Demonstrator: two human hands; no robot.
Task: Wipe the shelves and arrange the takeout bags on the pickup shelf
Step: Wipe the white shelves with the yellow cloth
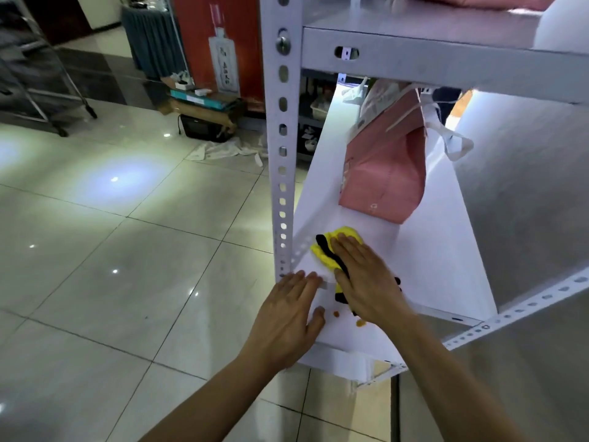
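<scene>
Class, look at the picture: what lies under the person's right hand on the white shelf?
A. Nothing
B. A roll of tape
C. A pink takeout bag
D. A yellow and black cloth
D: the right hand presses flat on the yellow and black cloth on the white shelf.

left hand (287, 317): bare | right hand (366, 279): bare | forearms: unsleeved

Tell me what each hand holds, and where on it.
Neither grips anything. The right hand presses flat on the middle of the yellow-and-black cloth; the left hand rests flat on the white shelf board.
</scene>
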